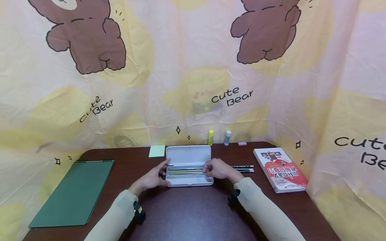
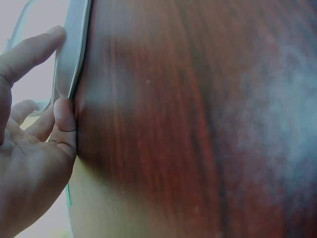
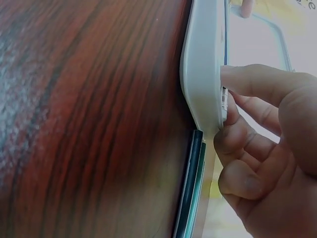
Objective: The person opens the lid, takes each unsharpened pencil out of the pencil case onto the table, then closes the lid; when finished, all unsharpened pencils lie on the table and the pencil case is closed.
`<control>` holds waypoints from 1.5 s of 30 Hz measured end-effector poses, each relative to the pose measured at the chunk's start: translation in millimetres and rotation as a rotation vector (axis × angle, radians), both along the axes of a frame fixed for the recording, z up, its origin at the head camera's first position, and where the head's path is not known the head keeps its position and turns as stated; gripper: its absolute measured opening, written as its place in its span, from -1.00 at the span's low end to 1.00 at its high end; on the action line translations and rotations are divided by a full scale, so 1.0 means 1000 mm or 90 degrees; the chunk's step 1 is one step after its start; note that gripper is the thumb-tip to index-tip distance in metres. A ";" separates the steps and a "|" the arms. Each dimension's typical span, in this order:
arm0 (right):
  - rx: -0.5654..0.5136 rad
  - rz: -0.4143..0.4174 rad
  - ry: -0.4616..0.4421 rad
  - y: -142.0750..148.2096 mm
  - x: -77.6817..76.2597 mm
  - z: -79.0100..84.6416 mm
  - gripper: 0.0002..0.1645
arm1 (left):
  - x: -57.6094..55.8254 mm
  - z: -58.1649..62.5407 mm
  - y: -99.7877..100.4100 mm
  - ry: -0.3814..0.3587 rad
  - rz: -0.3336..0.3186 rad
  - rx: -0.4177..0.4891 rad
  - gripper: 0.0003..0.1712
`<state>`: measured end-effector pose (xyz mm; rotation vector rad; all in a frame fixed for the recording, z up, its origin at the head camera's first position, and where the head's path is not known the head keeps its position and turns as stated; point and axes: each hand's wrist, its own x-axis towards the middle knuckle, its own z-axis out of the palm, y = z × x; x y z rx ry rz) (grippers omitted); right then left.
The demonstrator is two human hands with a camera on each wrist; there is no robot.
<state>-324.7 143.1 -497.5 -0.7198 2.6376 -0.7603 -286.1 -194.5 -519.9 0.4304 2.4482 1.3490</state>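
Note:
A white pencil case (image 1: 183,181) lies with its lid (image 1: 188,155) raised at the back. Several pencils (image 1: 184,172) lie lengthwise inside it. My left hand (image 1: 152,176) grips the case's left end, the thumb at the front corner and the other fingers farther back; in the left wrist view, fingertips (image 2: 58,34) touch the case wall (image 2: 72,44). At the case's right end, my right hand (image 1: 219,168) pinches the end of a pencil with a barcode (image 3: 224,101), its thumb right over the rim. The curled fingers partly hide that pencil.
Dark and green pencils (image 1: 247,170) lie right of the case. A green top-bound pad (image 1: 73,192) is at left, a red and white book (image 1: 281,170) at right. Along the back are sticky notes (image 1: 156,151), a yellow tube (image 1: 210,137), a glue stick (image 1: 227,138) and an eraser (image 1: 242,143).

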 end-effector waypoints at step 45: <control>-0.041 -0.116 0.067 0.106 0.010 0.014 -0.88 | 0.000 -0.002 -0.001 0.005 0.010 -0.016 0.23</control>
